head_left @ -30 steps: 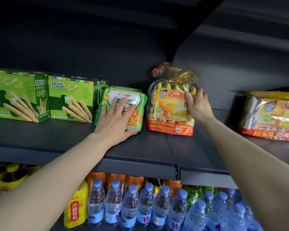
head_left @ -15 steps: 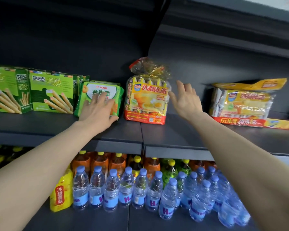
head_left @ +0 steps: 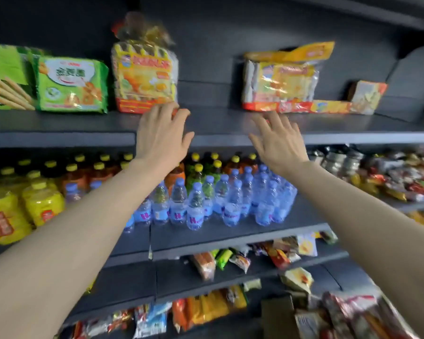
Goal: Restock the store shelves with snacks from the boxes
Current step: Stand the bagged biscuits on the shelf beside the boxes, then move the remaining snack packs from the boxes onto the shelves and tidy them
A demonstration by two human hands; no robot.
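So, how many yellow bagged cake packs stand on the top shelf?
2: one cake pack stands beside the green packet, another further right. More may be hidden.

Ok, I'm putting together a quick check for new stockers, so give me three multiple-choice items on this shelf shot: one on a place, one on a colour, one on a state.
1. What stands directly right of the green snack bag on the top shelf?
A. a water bottle
B. the yellow cake bag with a red base
C. a cardboard box

2. What colour are the caps of the clear water bottles?
A. blue
B. red
C. black

3. How are the two hands?
A. both grip a bag
B. one holds a bottle
C. both open, holding nothing

Answers:
1. B: the yellow cake bag stands upright right beside the green one.
2. A: every clear bottle shows a pale blue cap.
3. C: the left hand and right hand have spread fingers, in front of the shelf edge, with nothing in them.
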